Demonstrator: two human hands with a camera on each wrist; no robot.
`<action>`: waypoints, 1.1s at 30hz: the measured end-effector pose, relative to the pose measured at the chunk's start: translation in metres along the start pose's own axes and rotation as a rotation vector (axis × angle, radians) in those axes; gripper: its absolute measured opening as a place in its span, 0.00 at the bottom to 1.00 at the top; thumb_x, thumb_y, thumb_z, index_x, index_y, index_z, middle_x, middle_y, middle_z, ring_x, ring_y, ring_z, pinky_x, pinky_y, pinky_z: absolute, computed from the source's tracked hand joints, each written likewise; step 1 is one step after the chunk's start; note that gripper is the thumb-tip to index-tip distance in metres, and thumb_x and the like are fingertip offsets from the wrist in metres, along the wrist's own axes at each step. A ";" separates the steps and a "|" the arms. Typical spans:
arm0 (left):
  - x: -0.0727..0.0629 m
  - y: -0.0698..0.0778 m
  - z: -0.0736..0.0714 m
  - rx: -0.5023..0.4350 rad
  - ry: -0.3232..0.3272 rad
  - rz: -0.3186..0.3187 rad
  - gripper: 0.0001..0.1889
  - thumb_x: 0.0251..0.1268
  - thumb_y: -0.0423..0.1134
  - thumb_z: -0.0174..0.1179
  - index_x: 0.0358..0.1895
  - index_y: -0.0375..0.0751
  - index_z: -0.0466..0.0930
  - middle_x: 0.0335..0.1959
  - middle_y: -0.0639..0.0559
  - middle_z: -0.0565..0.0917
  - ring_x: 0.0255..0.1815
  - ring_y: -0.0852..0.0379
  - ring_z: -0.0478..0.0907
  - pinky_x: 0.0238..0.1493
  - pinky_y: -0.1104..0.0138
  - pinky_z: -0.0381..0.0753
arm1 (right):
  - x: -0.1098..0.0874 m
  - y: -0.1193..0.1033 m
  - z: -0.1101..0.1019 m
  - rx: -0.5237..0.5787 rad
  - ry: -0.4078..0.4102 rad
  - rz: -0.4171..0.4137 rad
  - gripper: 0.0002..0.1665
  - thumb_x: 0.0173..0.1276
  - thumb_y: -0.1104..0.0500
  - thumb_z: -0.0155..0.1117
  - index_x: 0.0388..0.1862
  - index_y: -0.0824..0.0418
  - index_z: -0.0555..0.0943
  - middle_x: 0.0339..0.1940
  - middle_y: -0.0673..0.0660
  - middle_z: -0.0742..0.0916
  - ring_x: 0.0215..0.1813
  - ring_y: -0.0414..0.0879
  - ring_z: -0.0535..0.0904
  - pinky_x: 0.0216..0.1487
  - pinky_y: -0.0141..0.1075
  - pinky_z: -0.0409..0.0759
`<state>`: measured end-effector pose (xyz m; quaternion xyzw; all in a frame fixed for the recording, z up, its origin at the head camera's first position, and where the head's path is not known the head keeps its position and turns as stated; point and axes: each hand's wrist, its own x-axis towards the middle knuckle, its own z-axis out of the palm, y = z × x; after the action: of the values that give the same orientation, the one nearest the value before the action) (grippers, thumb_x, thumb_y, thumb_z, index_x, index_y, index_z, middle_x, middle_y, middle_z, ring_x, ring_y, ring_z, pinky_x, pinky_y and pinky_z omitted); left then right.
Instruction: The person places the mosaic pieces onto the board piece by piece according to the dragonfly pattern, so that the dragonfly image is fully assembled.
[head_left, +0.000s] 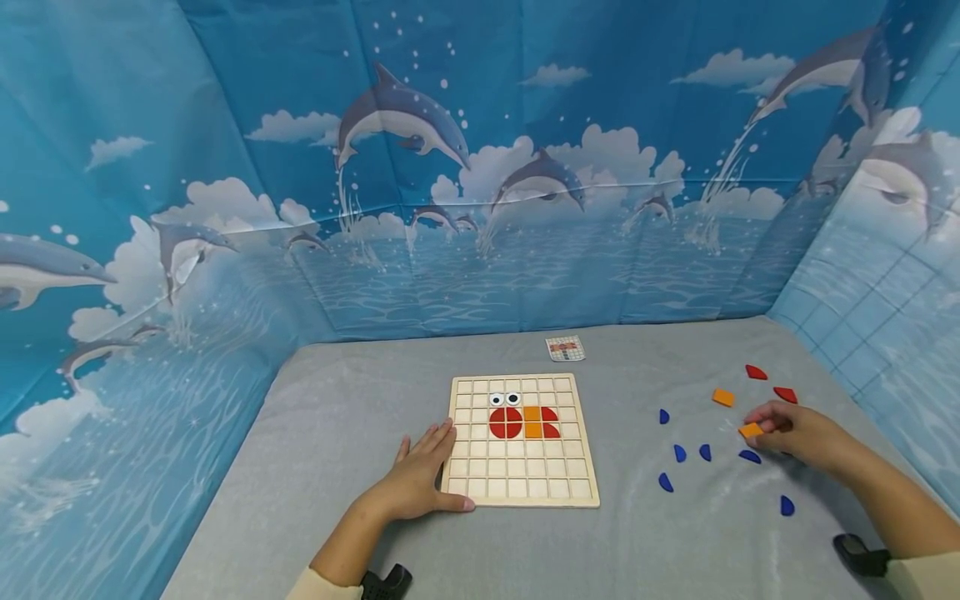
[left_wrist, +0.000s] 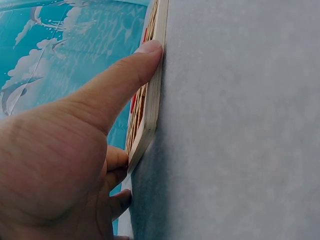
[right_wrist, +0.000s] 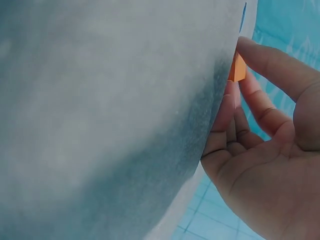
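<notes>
The outstretched left hand (head_left: pixel 416 483) is touching the board (head_left: pixel 517 468); right of it, the right hand (head_left: pixel 801 433) is pinching a tile (head_left: pixel 750 430).

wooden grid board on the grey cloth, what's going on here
A person's left hand touches the edge of the wooden grid board, which holds red pieces, orange squares and two eye pieces. The right hand pinches an orange piece off to the board's right, near loose blue pieces.
</notes>
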<state>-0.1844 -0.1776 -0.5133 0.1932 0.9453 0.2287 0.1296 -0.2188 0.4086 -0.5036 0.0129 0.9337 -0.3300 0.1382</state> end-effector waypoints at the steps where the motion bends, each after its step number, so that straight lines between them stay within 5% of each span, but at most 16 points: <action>1: 0.000 0.000 0.000 -0.001 0.000 0.000 0.63 0.50 0.68 0.71 0.82 0.39 0.47 0.85 0.48 0.45 0.86 0.41 0.41 0.77 0.32 0.34 | 0.000 0.000 0.000 0.000 -0.001 -0.004 0.27 0.69 0.51 0.69 0.57 0.68 0.77 0.43 0.57 0.80 0.46 0.52 0.73 0.36 0.33 0.75; 14: -0.001 0.001 0.000 -0.001 0.001 -0.002 0.64 0.50 0.69 0.71 0.82 0.40 0.47 0.85 0.48 0.45 0.86 0.41 0.41 0.78 0.33 0.34 | -0.014 -0.025 0.003 0.066 0.076 -0.130 0.27 0.79 0.52 0.57 0.67 0.67 0.72 0.46 0.58 0.83 0.37 0.39 0.77 0.37 0.32 0.80; 33: 0.000 0.000 0.001 0.005 0.005 0.006 0.63 0.50 0.69 0.71 0.82 0.39 0.47 0.85 0.48 0.45 0.86 0.41 0.42 0.77 0.32 0.35 | -0.010 -0.107 0.034 0.300 0.031 -0.264 0.25 0.79 0.54 0.57 0.69 0.65 0.73 0.54 0.64 0.86 0.48 0.46 0.87 0.50 0.32 0.85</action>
<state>-0.1839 -0.1776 -0.5142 0.1956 0.9456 0.2273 0.1262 -0.2134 0.3043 -0.4607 -0.0843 0.8697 -0.4804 0.0758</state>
